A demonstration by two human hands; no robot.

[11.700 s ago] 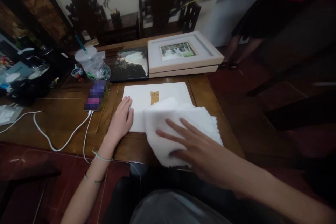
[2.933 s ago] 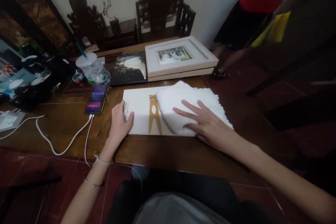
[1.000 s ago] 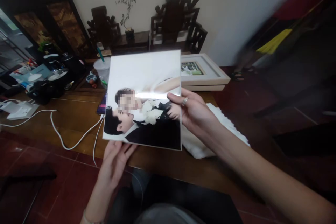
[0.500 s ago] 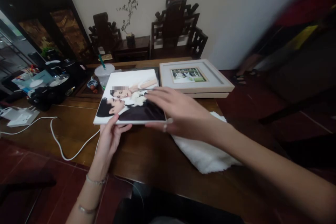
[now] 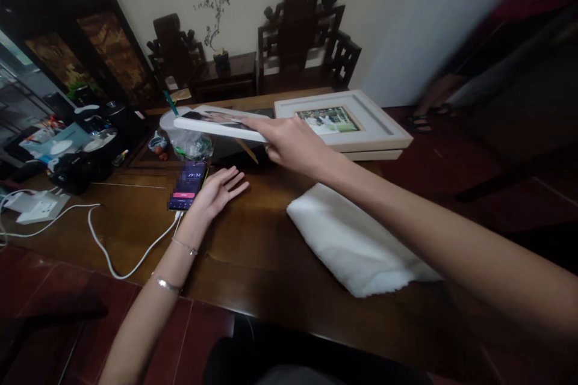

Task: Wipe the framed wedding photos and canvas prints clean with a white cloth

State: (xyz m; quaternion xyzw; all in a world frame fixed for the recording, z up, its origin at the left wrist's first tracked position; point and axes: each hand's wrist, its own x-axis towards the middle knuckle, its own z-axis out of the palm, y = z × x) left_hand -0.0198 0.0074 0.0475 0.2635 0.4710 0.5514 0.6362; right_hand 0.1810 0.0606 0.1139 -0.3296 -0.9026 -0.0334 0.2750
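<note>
My right hand [image 5: 291, 144] grips the right edge of a white photo panel [image 5: 217, 120] and holds it flat in the air above the far middle of the wooden table [image 5: 253, 252]. The panel's picture side faces up, seen almost edge-on. My left hand [image 5: 217, 189] is open, palm up, fingers spread, hovering just over the table beside a lit phone [image 5: 188, 183]. A folded white towel [image 5: 356, 240] lies on the table to the right, under my right forearm.
A pale framed photo [image 5: 343, 123] lies at the far right of the table. A plastic cup in a bag [image 5: 187, 141] sits under the lifted panel. A white cable [image 5: 121, 252] runs from the phone to a power strip [image 5: 38, 207]. Dark tea ware stands far left. A person's legs show at the far right.
The left hand has let go of the panel and dropped to the table, palm up. The right hand alone has carried the panel farther away and leveled it.
</note>
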